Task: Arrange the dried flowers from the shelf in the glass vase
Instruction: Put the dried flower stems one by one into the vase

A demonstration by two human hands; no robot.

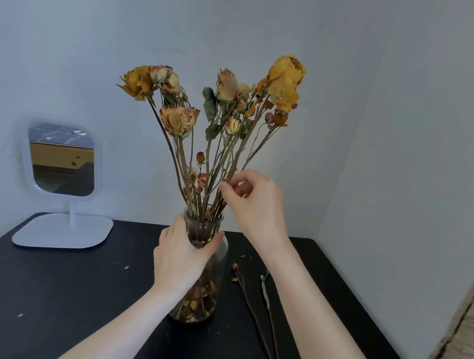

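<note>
Left hand (182, 257): fingers and thumb curled round the glass vase (220, 265) neck, bare forearm rising from lower left | Right hand (253, 204): held higher, thumb and forefinger pinching a dried flower stem (234, 167), other fingers loosely curled, wrist bent, forearm entering from lower right

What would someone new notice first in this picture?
The tall bunch of dried roses fanning out of the glass vase at the middle of the black table. The left hand grips the vase's neck while the right hand pinches a stem above it. A white mirror stands back left.
</note>
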